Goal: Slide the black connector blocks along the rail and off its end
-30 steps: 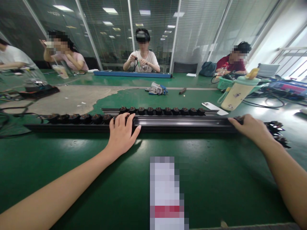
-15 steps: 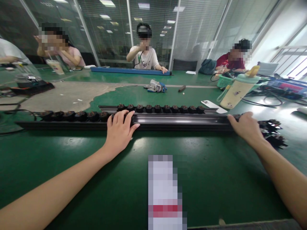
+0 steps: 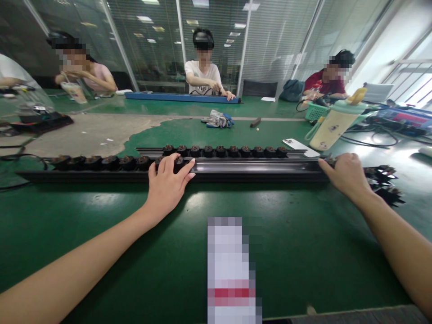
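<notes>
A long black metal rail [image 3: 256,177] lies across the table before me, with a row of round black socket modules [image 3: 110,162] in its left part. My left hand [image 3: 167,182] rests on the rightmost modules, fingers spread over them and thumb by the rail's front edge. At the rail's right end, my right hand [image 3: 349,175] has its fingers closed around a small dark piece, apparently another socket module [image 3: 329,160], mostly hidden. Between my hands the rail's shiny channel is bare. Loose black modules [image 3: 384,177] lie just right of my right hand.
A second rail with modules [image 3: 221,151] lies behind. Beyond are a white phone [image 3: 293,144], a yellow-green bottle [image 3: 335,126], gloves [image 3: 218,119] and a green basket [image 3: 315,111]. A person opposite works on a blue bar [image 3: 162,96]; other people sit left and right.
The rail and my left hand have shifted slightly left. My right hand's fingers have curled in a little at the rail's end. The person opposite has lowered a hand to the blue bar.
</notes>
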A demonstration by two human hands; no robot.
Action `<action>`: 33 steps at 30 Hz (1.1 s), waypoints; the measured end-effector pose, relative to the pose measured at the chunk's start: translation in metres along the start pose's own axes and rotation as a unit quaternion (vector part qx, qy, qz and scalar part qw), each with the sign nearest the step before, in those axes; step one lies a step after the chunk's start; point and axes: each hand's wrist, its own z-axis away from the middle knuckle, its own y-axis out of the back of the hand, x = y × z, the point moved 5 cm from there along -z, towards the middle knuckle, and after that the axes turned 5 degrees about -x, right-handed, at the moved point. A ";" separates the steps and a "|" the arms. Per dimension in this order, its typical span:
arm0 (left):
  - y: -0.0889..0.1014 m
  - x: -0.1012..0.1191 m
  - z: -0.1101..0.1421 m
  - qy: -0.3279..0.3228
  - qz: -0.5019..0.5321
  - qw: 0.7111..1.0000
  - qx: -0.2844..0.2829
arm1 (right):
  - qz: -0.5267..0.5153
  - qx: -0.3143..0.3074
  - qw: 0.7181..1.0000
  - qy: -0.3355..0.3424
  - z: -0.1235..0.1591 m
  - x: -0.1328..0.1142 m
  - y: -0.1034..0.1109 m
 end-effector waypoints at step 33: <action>0.002 -0.003 0.000 -0.013 0.013 0.999 0.030 | -0.064 -0.016 0.989 -0.131 0.002 0.029 0.018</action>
